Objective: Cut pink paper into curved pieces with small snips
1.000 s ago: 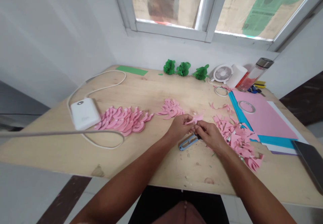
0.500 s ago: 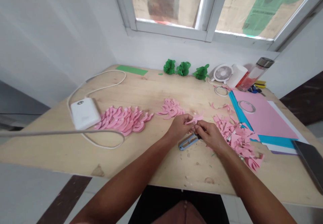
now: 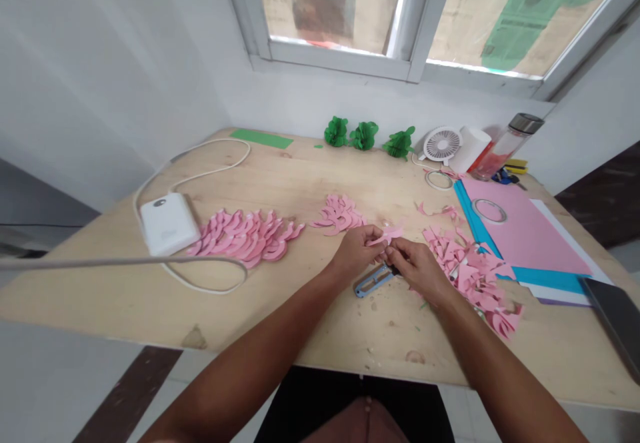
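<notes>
The left hand (image 3: 356, 251) and the right hand (image 3: 421, 267) meet over the near middle of the wooden surface (image 3: 300, 183). Between them is a small pink paper piece (image 3: 388, 234), raised just above the wood. The left hand's thumb and fingers are pinched together on the near end of the piece. The right hand's fingertips touch the piece from the right, and the hand is curled shut on a pair of blue snips (image 3: 369, 282), whose handle sticks out to the left beneath both hands

A heap of pink scraps (image 3: 473, 273) lies just to the right of the right hand. A small pile of curved pink cutouts (image 3: 338, 214) sits just beyond the left hand. A wider spread of pink cutouts (image 3: 245, 236) lies further left, touching a white power bank (image 3: 167, 224) with a looping white cable (image 3: 200, 176). On the right, a pink sheet (image 3: 523, 230) rests on blue and white sheets, with a tape ring (image 3: 489, 211) on it. Along the far edge stand three green paper flowers (image 3: 363, 136), a small white fan (image 3: 441, 144) and a bottle (image 3: 506, 146); a green strip (image 3: 261, 138) lies far left
</notes>
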Available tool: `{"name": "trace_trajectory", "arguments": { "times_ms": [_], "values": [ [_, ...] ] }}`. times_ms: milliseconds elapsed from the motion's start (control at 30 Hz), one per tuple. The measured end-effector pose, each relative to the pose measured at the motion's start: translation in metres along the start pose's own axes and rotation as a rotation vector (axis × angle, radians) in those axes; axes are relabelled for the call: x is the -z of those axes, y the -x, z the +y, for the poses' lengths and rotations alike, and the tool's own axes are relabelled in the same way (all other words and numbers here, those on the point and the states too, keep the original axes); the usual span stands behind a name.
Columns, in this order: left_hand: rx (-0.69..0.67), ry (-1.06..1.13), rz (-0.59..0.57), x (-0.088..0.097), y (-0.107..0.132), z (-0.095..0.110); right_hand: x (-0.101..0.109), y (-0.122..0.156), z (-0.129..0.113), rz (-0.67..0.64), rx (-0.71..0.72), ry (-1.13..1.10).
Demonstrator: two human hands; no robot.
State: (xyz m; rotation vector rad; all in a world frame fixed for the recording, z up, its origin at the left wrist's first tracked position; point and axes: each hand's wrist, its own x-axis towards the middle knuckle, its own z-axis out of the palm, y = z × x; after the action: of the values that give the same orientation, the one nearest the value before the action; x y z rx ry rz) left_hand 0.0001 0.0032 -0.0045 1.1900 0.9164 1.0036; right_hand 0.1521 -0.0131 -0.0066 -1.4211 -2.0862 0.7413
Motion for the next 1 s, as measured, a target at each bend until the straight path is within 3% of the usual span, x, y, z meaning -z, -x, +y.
{"name": "trace_trajectory", "arguments": {
  "times_ms": [1000],
  "values": [
    [0.011, 0.004, 0.005, 0.0001, -0.0001, 0.0010, 0.0011, -0.0006, -0.0017, -0.001, 0.004, 0.007]
  ]
}}
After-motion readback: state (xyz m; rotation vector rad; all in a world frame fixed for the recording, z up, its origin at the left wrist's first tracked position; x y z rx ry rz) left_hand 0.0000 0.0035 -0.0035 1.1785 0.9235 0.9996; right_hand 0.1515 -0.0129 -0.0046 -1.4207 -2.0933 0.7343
